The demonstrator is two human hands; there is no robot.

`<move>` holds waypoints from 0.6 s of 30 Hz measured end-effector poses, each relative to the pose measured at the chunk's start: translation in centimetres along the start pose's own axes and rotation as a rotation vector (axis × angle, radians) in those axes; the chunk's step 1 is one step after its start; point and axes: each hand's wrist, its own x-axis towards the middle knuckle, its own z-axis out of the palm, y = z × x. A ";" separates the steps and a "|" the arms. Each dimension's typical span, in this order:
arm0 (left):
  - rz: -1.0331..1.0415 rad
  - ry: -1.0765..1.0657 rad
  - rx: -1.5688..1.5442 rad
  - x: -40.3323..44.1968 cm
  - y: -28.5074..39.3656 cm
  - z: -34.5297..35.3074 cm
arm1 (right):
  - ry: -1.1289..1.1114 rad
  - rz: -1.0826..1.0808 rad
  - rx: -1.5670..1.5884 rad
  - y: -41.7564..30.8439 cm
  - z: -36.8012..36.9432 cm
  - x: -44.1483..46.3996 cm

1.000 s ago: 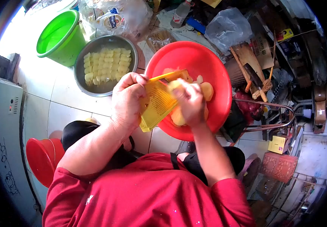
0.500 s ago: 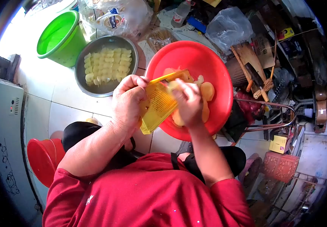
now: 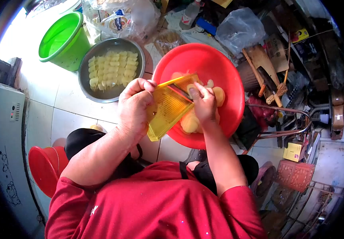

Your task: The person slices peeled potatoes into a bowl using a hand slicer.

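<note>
My left hand is closed round the near-left edge of a yellow mandoline slicer, which slants over a red basin. The slicer's blade slot runs across its upper part. My right hand is closed on a pale potato piece at the far end of the slicer, beyond the slot. My fingers cover much of this piece. Below the slicer, pale yellow potato slices lie in the basin, partly hidden by the slicer and my right hand.
Skewered pale slices lie in rows in a metal bowl at upper left. Beside it stands a green bucket. A red bucket is at lower left. Plastic bags, a bottle and a knife lie farther out.
My right hand has slowed from a blurred stroke and sits slightly lower and to the right on the slicer, baring the blade slot. My left hand and the slicer have barely moved.
</note>
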 end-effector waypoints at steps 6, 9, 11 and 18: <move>-0.021 0.009 -0.028 0.0 0.3 -0.2 | -0.128 -0.223 0.024 -6.2 -0.5 -3.1; -0.023 -0.006 -0.030 -0.1 0.2 -0.3 | -0.055 -0.033 -0.034 -0.1 -0.1 -0.5; -0.005 -0.018 -0.023 0.0 0.3 -0.1 | -0.058 -0.034 0.022 1.9 0.3 -0.1; -0.020 -0.011 -0.008 0.0 0.7 0.3 | -0.042 -0.017 0.030 1.4 -0.1 1.2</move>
